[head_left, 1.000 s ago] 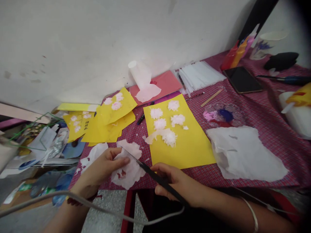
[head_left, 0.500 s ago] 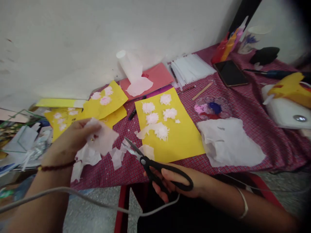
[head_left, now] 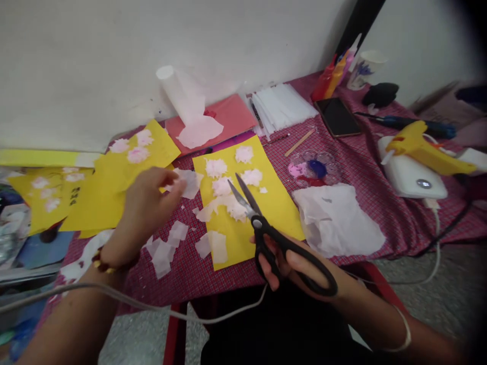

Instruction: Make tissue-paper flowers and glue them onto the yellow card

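My left hand is raised over the left part of the table, thumb and fingertips at the edge of a thin white tissue paper piece; it appears pinched there. My right hand grips black-handled scissors, fingers through the loops. Their blades are parted and point up and away, above a yellow sheet bearing several frilly pale-pink paper blossoms. Small tissue squares lie below my left hand, and more overlap the sheet's lower left edge. Crumpled white tissue rests right of the sheet.
Other yellow sheets with blossoms lie at the left. A paper roll leans on the wall behind red paper. Rightward are a paint palette, a phone and a yellow glue gun. A grey cable crosses in front.
My view has swung right. My left hand has moved right and farther over the table, with the tissue paper. The scissors have turned from pointing left to pointing more upward, their blades wider apart.
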The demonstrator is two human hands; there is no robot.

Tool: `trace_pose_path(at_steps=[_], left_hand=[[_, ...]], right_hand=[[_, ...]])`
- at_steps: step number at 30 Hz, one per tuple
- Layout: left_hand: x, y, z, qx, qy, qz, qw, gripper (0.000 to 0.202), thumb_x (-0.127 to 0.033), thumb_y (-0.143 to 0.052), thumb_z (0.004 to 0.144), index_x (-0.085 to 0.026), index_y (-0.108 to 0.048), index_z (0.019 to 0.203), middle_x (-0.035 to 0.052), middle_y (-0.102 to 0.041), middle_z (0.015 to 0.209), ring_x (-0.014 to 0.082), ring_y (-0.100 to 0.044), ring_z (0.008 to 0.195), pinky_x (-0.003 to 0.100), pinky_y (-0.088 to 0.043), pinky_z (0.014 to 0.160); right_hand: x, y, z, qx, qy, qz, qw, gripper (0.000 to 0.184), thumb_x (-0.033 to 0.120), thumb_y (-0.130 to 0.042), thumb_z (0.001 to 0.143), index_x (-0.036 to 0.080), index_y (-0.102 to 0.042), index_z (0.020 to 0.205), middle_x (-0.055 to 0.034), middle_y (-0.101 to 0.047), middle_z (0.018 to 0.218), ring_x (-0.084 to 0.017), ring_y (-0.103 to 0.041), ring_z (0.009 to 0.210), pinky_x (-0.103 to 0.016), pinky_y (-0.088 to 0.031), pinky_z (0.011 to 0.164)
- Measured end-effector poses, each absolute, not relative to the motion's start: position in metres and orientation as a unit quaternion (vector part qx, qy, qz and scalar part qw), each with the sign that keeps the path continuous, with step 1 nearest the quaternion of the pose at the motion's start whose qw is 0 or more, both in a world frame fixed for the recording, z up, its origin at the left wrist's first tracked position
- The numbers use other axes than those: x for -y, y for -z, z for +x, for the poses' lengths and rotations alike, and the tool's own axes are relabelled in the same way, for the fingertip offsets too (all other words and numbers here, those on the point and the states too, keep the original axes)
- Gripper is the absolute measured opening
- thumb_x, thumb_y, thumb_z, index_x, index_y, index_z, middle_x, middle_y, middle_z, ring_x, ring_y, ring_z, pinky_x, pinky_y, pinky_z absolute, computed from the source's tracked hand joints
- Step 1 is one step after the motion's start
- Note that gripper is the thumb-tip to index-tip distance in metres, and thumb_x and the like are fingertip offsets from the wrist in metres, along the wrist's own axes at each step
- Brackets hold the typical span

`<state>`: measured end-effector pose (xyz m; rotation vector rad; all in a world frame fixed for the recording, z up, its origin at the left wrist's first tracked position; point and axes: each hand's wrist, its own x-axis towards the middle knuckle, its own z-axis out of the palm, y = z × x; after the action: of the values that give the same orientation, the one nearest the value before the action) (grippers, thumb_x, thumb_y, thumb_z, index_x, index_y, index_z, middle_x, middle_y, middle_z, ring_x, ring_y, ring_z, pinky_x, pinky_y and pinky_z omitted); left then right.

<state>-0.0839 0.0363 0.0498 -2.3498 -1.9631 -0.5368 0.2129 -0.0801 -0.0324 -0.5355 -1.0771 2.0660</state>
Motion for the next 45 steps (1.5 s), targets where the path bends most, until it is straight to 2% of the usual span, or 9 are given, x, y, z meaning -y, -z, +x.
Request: trace_pose_path(at_steps=[3,8,12,15,24,32,37,41,45], left_hand=[[-0.027,-0.028,-0.065,0.59,0.145,-0.779,-0.157,0.023,-0.042,-0.068,0.077,-0.02,-0.068,0.079,0.0032,-0.063,0.073,0.0182,-0.056,0.066,0.03,-0.039,0.062],[-0.035,-0.003,-0.05,0.597,0.229,-0.669,-0.38,0.017,-0.028,-0.077,0.066,-0.018,-0.064,0.061,-0.0023,-0.052,0.054,0.0102,-0.041,0.05,0.023,-0.027,0.047],[-0.026,-0.028,-0.054,0.588,0.32,-0.501,-0.547,0.017,-0.025,-0.073,0.068,-0.017,-0.06,0.062,-0.0036,-0.052,0.054,0.0084,-0.043,0.047,0.019,-0.034,0.046],[-0.006,-0.05,-0.07,0.573,0.385,-0.393,-0.608,0.015,-0.022,-0.072,0.067,-0.018,-0.058,0.068,-0.0018,-0.059,0.062,0.0101,-0.052,0.052,0.02,-0.042,0.049],[0.052,-0.064,-0.106,0.614,0.403,-0.336,-0.59,0.024,-0.023,-0.079,0.06,-0.017,-0.055,0.063,-0.0021,-0.055,0.061,0.0097,-0.051,0.053,0.02,-0.041,0.049],[0.065,-0.051,-0.118,0.598,0.404,-0.385,-0.576,0.028,-0.028,-0.082,0.06,-0.016,-0.057,0.06,-0.001,-0.057,0.065,0.0098,-0.051,0.056,0.02,-0.04,0.051],[0.064,-0.049,-0.123,0.623,0.379,-0.377,-0.572,0.028,-0.034,-0.082,0.065,-0.017,-0.06,0.065,-0.0018,-0.058,0.06,0.009,-0.05,0.052,0.019,-0.04,0.048],[0.063,-0.057,-0.123,0.656,0.396,-0.332,-0.55,0.028,-0.031,-0.085,0.062,-0.016,-0.062,0.067,-0.0042,-0.056,0.055,0.0052,-0.045,0.045,0.016,-0.036,0.043],[0.06,-0.065,-0.122,0.666,0.431,-0.305,-0.527,0.029,-0.029,-0.088,0.058,-0.015,-0.065,0.067,-0.0027,-0.06,0.057,0.0063,-0.051,0.048,0.016,-0.042,0.046]], right_hand=[[0.078,0.034,0.215,0.387,-0.81,-0.219,0.382,0.054,0.06,-0.048,0.092,0.017,-0.05,0.124,-0.0032,-0.057,0.087,-0.012,-0.055,0.067,-0.027,-0.039,0.064],[0.079,0.032,0.216,0.397,-0.806,-0.242,0.367,0.056,0.062,-0.049,0.091,0.017,-0.049,0.124,-0.0039,-0.056,0.089,-0.011,-0.054,0.067,-0.026,-0.039,0.062],[0.08,0.023,0.216,0.454,-0.79,-0.233,0.341,0.056,0.062,-0.049,0.091,0.016,-0.049,0.122,-0.0039,-0.055,0.088,-0.011,-0.053,0.069,-0.026,-0.04,0.064],[0.08,0.016,0.21,0.482,-0.803,-0.221,0.272,0.056,0.062,-0.046,0.092,0.016,-0.048,0.123,-0.0049,-0.055,0.09,-0.013,-0.054,0.076,-0.028,-0.042,0.071],[0.07,0.005,0.157,0.506,-0.828,-0.188,0.148,0.059,0.063,-0.056,0.086,0.017,-0.046,0.12,-0.0002,-0.048,0.088,-0.009,-0.052,0.072,-0.022,-0.043,0.063],[0.069,0.004,0.135,0.469,-0.843,-0.207,0.163,0.056,0.051,-0.068,0.082,0.016,-0.048,0.121,0.0031,-0.05,0.081,-0.004,-0.047,0.059,-0.018,-0.04,0.054],[0.073,0.016,0.126,0.405,-0.867,-0.231,0.176,0.048,0.056,-0.064,0.081,0.018,-0.05,0.105,0.0052,-0.05,0.072,-0.003,-0.045,0.046,-0.017,-0.032,0.04],[0.07,0.017,0.129,0.454,-0.845,-0.206,0.192,0.054,0.067,-0.055,0.083,0.016,-0.048,0.098,0.0036,-0.051,0.071,-0.005,-0.048,0.054,-0.02,-0.037,0.05],[0.064,0.012,0.136,0.505,-0.826,-0.174,0.179,0.061,0.074,-0.047,0.083,0.015,-0.048,0.097,0.0006,-0.051,0.076,-0.009,-0.049,0.067,-0.023,-0.038,0.06]])
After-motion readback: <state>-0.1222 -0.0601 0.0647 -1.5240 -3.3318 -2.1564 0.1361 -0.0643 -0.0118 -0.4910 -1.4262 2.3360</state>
